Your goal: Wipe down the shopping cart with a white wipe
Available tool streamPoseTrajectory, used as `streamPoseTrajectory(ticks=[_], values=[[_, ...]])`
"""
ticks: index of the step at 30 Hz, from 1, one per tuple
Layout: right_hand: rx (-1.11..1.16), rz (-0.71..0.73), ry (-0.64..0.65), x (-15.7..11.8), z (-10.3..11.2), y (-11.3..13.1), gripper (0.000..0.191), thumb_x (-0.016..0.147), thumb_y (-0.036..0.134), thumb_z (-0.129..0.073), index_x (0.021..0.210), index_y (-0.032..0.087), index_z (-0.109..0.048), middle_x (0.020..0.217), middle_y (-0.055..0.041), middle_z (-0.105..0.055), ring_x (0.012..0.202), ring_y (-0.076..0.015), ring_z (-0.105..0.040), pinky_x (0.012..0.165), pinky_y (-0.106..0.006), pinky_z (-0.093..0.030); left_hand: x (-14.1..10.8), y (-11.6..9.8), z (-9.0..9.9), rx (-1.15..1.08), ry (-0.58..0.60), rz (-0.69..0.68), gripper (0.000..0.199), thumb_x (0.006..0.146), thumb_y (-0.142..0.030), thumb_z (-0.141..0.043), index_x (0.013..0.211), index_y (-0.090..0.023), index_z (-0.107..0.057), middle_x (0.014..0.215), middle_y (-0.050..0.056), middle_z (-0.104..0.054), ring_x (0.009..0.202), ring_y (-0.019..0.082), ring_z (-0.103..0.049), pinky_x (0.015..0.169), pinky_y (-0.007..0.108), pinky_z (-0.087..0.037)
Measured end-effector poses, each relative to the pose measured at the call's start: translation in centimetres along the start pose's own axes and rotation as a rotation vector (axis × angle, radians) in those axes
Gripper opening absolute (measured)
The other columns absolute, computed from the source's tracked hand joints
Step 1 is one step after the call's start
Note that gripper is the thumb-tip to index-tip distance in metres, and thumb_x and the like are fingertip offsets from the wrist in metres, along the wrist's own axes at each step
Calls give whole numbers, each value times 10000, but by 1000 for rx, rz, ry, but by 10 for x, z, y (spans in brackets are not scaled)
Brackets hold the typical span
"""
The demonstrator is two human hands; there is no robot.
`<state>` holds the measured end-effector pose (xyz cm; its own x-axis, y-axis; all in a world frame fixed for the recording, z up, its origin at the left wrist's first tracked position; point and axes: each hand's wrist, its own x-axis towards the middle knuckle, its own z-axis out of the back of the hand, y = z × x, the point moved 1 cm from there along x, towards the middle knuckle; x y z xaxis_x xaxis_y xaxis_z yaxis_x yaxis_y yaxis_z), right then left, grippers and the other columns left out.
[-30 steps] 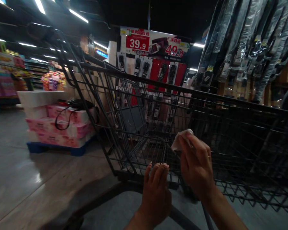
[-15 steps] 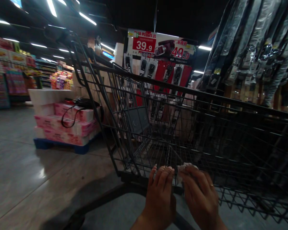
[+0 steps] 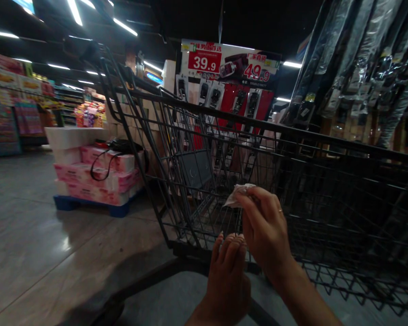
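A dark wire shopping cart (image 3: pixel 190 170) stands side-on in front of me, its handle end at the upper left. My left hand (image 3: pixel 226 276) is at the cart's lower edge, its fingers curled over the bottom wires. Above and to the right of it, my right hand (image 3: pixel 267 222) pinches a crumpled white tissue (image 3: pixel 240 194) between thumb and fingers. The tissue is in front of the lower side wires; whether it touches them I cannot tell. A ring shows on a right-hand finger.
Pink-and-white packs (image 3: pixel 102 174) are stacked on a blue pallet (image 3: pixel 119 210) at the left, with a black strapped item (image 3: pixel 119 147) on top. Behind the cart hangs a belt display (image 3: pixel 238 106) under a price sign (image 3: pixel 204 62). More wrapped belts (image 3: pixel 357 68) hang at the right.
My right hand has risen and shifted left with the tissue, from beside my left hand to above it. My left hand has stayed at the cart's lower edge.
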<state>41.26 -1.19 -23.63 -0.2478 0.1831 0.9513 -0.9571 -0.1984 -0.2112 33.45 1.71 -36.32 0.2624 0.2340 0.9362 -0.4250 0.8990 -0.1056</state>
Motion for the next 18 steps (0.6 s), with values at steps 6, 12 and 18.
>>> streamPoseTrajectory(ticks=[6,12,18], values=[[13,25,71,-35,2,-3,293,889,68,-459,1126,132,-620,1088,-118,-593,1000,-195,-578,845,-330,-534,-3,12,7,6,58,-117,637,662,11,-365,1283,-99,-454,1200,103,-573,1243,187,-448,1126,375,-306],[-51,80,190,-89,9,-6,372,896,25,-348,1142,112,-614,1079,-129,-632,1033,-190,-595,839,-304,-563,19,36,25,4,-67,-193,511,743,22,-420,1227,-117,-506,1196,124,-479,1229,213,-426,1092,389,-360],[-52,32,208,-131,24,-14,385,881,32,-343,1096,134,-646,1040,-124,-659,1019,-199,-619,804,-317,-584,101,55,55,148,-157,-327,521,803,-97,-515,1317,-151,-442,1227,132,-457,1249,251,-404,1087,445,-369]])
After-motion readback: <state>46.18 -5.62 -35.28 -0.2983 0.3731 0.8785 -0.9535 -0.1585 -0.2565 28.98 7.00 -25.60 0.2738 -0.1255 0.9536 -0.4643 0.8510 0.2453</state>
